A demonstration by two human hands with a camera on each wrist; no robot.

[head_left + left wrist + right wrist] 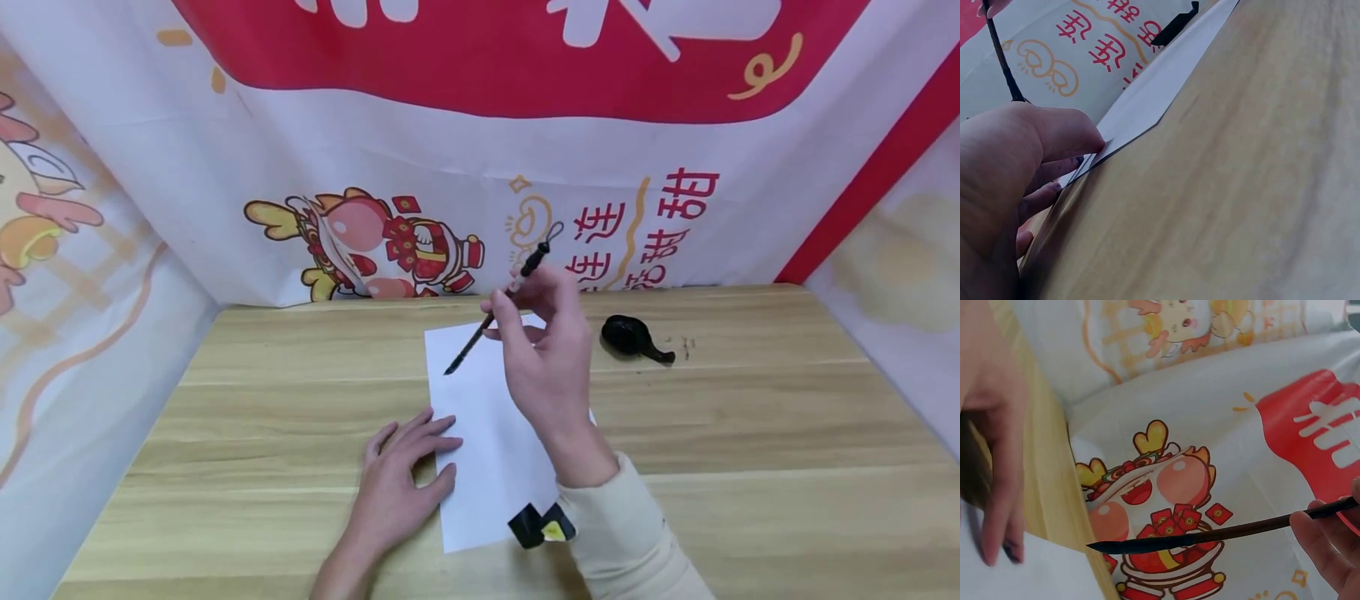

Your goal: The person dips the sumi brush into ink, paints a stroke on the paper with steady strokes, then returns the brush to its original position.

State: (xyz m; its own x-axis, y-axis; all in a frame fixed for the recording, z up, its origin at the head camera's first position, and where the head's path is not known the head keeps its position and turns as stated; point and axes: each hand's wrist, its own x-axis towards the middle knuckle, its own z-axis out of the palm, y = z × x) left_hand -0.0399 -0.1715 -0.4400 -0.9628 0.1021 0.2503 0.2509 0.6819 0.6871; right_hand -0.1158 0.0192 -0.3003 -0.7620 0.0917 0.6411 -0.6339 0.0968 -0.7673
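A dark, slim writing brush (468, 350) with a cord loop at its top is pinched in my right hand (551, 354). Its dark pointed tip angles down to the left over the upper part of a white sheet of paper (483, 467); in the right wrist view the brush (1235, 530) shows clear of the paper. On the sheet's left edge rests my left hand (405, 479), fingers spread and fairly straight. The left wrist view shows the left thumb (1079, 132) on the paper's edge. My right hand and forearm hide part of the sheet.
A black spoon-shaped dish (628, 335) sits right of the paper, with small dark marks beside it. Near the sheet's bottom right corner lies a black piece with a yellow patch (553, 531). Printed cloth (420, 150) hangs behind the wooden table (750, 433) and at its sides.
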